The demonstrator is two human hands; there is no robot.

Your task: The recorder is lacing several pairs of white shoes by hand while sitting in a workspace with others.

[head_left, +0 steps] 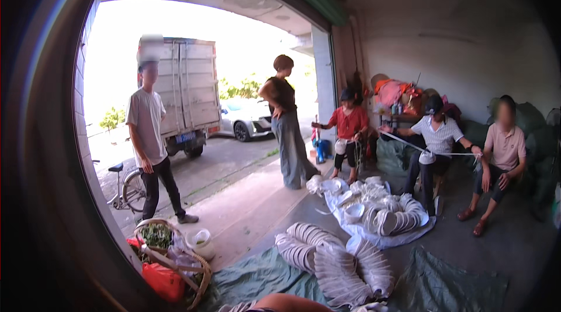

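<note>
Neither of my hands shows. At the lower edge a rounded patch of bare skin (292, 302) comes in; whether it is my knee or my arm I cannot tell. Just beyond it lie long curved stacks of nested white pieces (336, 268), partly wrapped in clear plastic, on a dark green sheet (263, 277). More white stacks (394, 215) and loose white pieces rest on a pale plastic sheet (403, 239) farther off. A seated person in a light shirt (441, 136) stretches a white strip (403, 139) between both hands, with a white piece (428, 157) at the lap.
A seated person in red (350, 125) also handles white pieces. Another person in pink (504, 148) sits at the right. Two people stand by the doorway: one in white (147, 125), one in dark top (284, 107). Baskets (204, 280) and a white bucket (201, 245) stand left; a truck (178, 87) is outside.
</note>
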